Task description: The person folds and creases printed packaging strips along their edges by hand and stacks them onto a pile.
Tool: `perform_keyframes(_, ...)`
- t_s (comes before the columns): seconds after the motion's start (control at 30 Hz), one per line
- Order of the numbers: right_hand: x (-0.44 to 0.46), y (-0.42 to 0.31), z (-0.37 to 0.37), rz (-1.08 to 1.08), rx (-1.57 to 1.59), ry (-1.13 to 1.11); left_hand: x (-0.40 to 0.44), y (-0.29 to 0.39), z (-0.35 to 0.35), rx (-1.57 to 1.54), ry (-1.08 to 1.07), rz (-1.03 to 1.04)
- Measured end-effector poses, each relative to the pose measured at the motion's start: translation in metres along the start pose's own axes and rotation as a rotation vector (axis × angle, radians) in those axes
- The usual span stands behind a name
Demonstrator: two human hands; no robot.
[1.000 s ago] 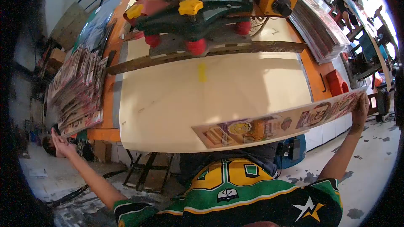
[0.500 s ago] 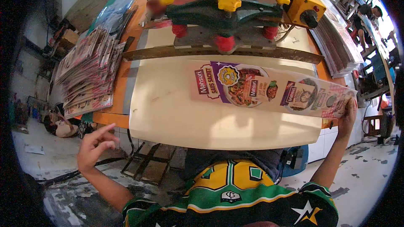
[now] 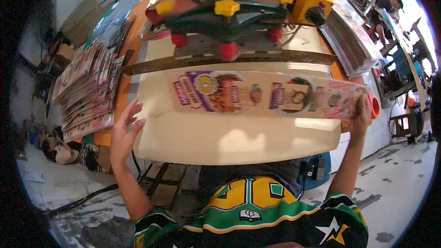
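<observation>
A long printed strip (image 3: 264,94) with "Mahsuri" lettering and pictures of food lies across the cream sheet (image 3: 183,140), looking slightly blurred. Its right end is in the grip of my right hand (image 3: 361,108), with the fingers closed around it. At the left edge of the cream sheet is my left hand (image 3: 125,131), its fingers apart and nothing in it. The strip's left end is some way from that hand. Just beyond the strip runs a long metal bar (image 3: 298,57), beneath a dark green machine (image 3: 200,20) with yellow knobs and red fittings.
Several similar printed pieces form a fanned stack (image 3: 89,89) at the left of the orange table (image 3: 103,138). Another tall stack (image 3: 349,48) stands at the right, near a yellow control box (image 3: 308,7) with a black dial. A person (image 3: 383,16) is in the far right background.
My left hand has moved up and right to the cream sheet's edge. My right hand has shifted the strip left and turned it closer to parallel with the bar. The camera view has shifted slightly.
</observation>
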State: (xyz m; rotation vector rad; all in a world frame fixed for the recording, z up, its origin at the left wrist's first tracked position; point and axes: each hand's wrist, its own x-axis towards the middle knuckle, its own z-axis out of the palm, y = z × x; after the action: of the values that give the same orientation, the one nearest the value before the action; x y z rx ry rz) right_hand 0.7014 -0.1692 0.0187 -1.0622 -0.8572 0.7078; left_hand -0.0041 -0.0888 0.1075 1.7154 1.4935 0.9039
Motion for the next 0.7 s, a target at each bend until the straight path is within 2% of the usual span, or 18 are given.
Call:
perform_keyframes(0.03,0.000,0.001,0.013,0.014,0.061,-0.110,0.011,-0.006,0.009,-0.005,-0.014,0.011)
perform_keyframes(0.1,-0.007,-0.009,0.078,0.005,0.044,-0.046,0.028,-0.013,0.023,-0.171,-0.061,-0.062)
perform_keyframes(0.17,-0.009,-0.015,0.115,0.025,0.066,-0.086,0.040,-0.033,0.026,-0.147,-0.040,-0.006)
perform_keyframes(0.23,-0.006,-0.012,0.133,0.049,0.092,-0.136,0.053,-0.055,0.022,-0.273,0.120,-0.182)
perform_keyframes(0.27,-0.003,-0.007,0.138,0.085,0.133,-0.176,0.054,-0.062,0.024,-0.272,0.119,-0.180)
perform_keyframes(0.33,-0.004,-0.007,0.152,0.154,0.186,-0.256,0.054,-0.068,0.029,-0.829,0.317,-0.042)
perform_keyframes(0.43,-0.011,-0.011,0.176,0.282,0.211,-0.253,0.053,-0.088,0.023,-0.924,0.426,0.034)
perform_keyframes(0.57,-0.020,-0.003,0.185,0.391,0.259,-0.235,0.053,-0.095,0.022,-1.013,0.527,-0.018)
perform_keyframes(0.7,-0.017,0.005,0.173,0.352,0.256,-0.290,0.053,-0.096,0.018,-0.885,0.487,-0.022)
